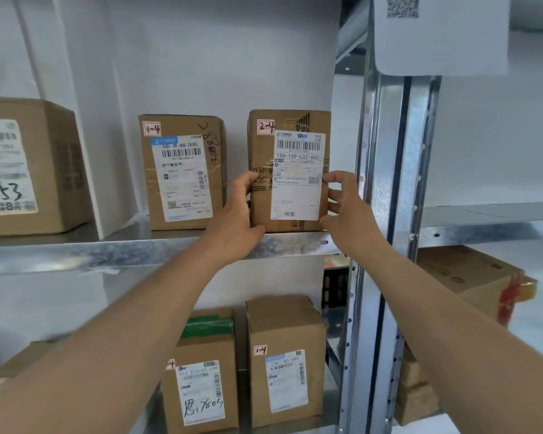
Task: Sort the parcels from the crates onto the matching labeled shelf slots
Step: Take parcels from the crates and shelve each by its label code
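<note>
Galvanised steel shelving (157, 250) fills the view against a pale wall, with a riveted upright post (389, 183) running top to bottom at about three o'clock of centre. On the upper shelf, from nine o'clock inward, stand a big carton with a scrawled label (29, 167), then a carton tagged 1-4 (182, 172), then the parcel in hand, a carton tagged 2-4 (289, 170), just left of the post. Below, at six o'clock, stand two more cartons, one with green tape (201, 371) and one tagged 1-4 (284, 361).

The 2-4 carton rests on the shelf near its front lip, upright, long axis vertical, its shipping label (297, 175) facing the camera and reading right way up. It stands near the 1-4 carton beside it, with a gap between.

The left hand (235, 220) cups the carton's left edge, thumb on the front face and fingers curled round the side. The right hand (347, 202) grasps the right edge, fingertips curled onto the label's margin.

Judging by this, the step is placing: the parcel appears set down in its slot and is being squared up. No slot label shows, so whether 2-4 matches this spot cannot be told. Next would come letting go with both hands without tipping the carton, then going back to the crates, which are out of view.
</note>
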{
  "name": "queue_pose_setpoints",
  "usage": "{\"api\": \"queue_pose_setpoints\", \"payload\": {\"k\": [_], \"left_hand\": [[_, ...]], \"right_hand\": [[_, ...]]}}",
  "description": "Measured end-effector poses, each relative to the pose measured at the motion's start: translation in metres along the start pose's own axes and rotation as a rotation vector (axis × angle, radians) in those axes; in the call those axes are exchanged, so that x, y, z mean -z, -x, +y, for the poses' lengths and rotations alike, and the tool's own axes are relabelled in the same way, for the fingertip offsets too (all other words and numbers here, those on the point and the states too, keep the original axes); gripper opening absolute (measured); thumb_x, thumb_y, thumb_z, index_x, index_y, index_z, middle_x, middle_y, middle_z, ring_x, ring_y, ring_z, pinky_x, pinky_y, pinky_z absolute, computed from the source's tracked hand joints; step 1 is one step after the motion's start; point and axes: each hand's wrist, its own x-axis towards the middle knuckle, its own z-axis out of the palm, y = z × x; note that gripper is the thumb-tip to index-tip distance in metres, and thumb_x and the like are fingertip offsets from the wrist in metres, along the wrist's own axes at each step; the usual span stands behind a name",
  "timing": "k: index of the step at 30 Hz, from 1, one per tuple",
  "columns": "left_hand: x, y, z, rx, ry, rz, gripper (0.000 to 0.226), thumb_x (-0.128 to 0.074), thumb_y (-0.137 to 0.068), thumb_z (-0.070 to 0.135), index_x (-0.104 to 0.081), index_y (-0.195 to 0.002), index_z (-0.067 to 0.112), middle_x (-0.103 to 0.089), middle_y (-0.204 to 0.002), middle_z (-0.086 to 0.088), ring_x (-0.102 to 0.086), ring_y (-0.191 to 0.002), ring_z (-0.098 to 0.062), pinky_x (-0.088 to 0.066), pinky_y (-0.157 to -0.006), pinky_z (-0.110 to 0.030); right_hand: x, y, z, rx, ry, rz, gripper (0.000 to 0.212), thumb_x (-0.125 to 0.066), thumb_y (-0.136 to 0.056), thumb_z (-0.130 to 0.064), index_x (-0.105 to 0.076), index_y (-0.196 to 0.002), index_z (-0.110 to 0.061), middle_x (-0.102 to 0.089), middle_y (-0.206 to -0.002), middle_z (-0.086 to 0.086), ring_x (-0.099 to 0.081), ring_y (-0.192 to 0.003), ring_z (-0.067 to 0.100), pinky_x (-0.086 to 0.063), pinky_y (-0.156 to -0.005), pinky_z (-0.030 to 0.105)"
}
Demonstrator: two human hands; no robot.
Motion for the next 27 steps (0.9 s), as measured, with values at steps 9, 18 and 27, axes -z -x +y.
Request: {"api": "queue_pose_setpoints", "payload": {"k": [9, 18, 27], "left_hand": [[-0.007, -0.024, -0.001, 0.139, -0.316, 0.040, 0.084, -0.054, -0.085, -0.003, -0.002, -0.141, 0.031, -0.047, -0.134, -0.009, -0.052, -0.065, -0.010, -0.034, -0.052, -0.025], [-0.005, -0.014, 0.008, 0.153, -0.289, 0.056, 0.077, -0.057, -0.087, 0.003, -0.010, -0.141, 0.028, -0.042, -0.134, -0.012, -0.050, -0.068, -0.014, -0.038, -0.059, -0.028], [-0.008, 0.099, 0.013, 0.037, -0.435, 0.275, 0.043, -0.056, -0.090, 0.024, -0.043, -0.132, 0.023, -0.053, -0.127, 0.000, -0.045, -0.116, -0.018, -0.037, -0.081, -0.028]], "right_hand": [[-0.018, -0.024, 0.006, -0.051, 0.175, 0.025, 0.062, -0.045, -0.082, 0.014, -0.029, -0.124, -0.029, -0.060, -0.105, 0.010, -0.063, -0.087, 0.026, -0.057, -0.064, 0.049], [-0.019, -0.019, 0.001, -0.013, 0.252, 0.080, 0.047, -0.050, -0.083, 0.009, -0.037, -0.119, -0.019, -0.049, -0.109, 0.007, -0.055, -0.083, 0.022, -0.052, -0.064, 0.038], [-0.048, 0.085, -0.012, 0.332, 0.506, 0.125, 0.020, -0.059, -0.085, -0.011, -0.057, -0.105, -0.013, -0.055, -0.111, 0.005, -0.052, -0.101, 0.021, -0.037, -0.065, 0.026]]}}
